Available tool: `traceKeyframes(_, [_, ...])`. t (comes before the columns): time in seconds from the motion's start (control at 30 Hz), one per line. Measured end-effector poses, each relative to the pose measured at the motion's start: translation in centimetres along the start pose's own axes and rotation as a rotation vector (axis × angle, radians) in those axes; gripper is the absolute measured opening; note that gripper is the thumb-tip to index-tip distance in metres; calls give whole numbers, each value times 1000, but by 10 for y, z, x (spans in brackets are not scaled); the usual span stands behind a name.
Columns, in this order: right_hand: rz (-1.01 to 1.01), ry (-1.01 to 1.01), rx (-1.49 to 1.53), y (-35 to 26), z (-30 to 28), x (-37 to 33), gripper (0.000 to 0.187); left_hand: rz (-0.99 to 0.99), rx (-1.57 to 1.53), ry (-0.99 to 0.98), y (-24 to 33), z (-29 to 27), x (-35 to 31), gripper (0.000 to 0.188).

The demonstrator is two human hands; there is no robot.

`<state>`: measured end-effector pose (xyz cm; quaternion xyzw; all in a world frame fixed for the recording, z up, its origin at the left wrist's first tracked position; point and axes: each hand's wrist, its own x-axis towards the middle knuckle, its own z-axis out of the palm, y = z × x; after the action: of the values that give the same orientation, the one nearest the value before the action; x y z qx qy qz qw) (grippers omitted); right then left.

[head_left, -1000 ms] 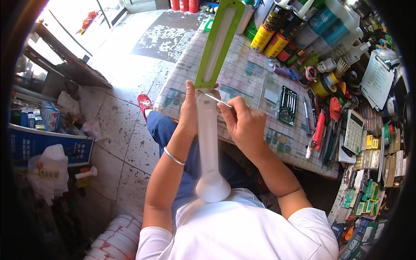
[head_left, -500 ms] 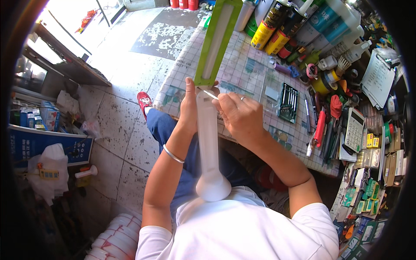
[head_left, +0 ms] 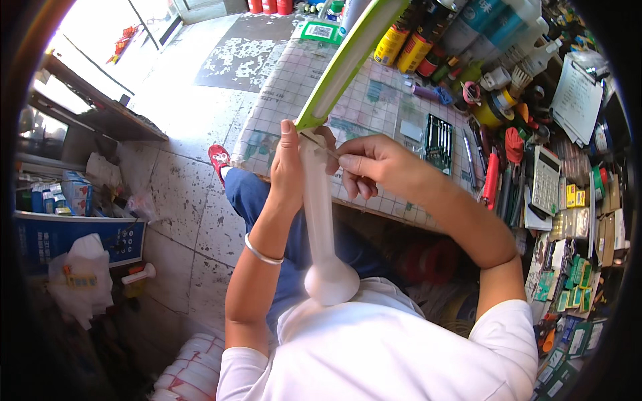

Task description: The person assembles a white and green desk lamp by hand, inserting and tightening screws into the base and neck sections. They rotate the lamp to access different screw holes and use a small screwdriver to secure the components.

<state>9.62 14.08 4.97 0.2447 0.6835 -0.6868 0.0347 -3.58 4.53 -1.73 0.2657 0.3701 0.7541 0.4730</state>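
A desk lamp with a white stem and rounded base [head_left: 318,200] and a long green-edged head [head_left: 348,63] leans upright, its base against my shirt. My left hand [head_left: 289,157] is closed round the lamp's joint, thumb up along the left side. Between the thumb and fingers of my right hand [head_left: 374,164] is a thin metal rod [head_left: 332,154], which looks like a small screwdriver. Its end reaches toward the joint; whether the tip touches is too small to tell. The right hand's other fingers hang loosely curled.
The grid-topped table [head_left: 267,113] carries a dark case of small screwdrivers [head_left: 439,144], a calculator [head_left: 546,180], and a red-handled tool [head_left: 491,177]. Bottles and spray cans [head_left: 418,50] crowd its far right. Boxes and small parts line the right side. Wrapped white rolls [head_left: 190,367] stand at lower left.
The lamp's green head has swung over to the right. My right hand has turned, its fingers hanging lower, with the thin rod still pinched at the joint. The left hand keeps its hold.
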Motion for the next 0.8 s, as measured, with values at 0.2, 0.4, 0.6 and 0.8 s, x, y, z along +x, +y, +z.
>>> traceKeyframes(0.2, [-427,194,-482,-9,10,-13,11,159,188,27,18,15,-13,60])
traceKeyframes(0.4, [-791,550,-1394,0,16,0,11,106,289,205,12,9,-9,62])
traceKeyframes(0.6, [-377,368,-520,-8,11,9,20,-66,151,261,-2,1,0,61])
traceKeyframes(0.8, [-486,584,-652,14,15,29,18,-157,131,340,-6,0,9,59])
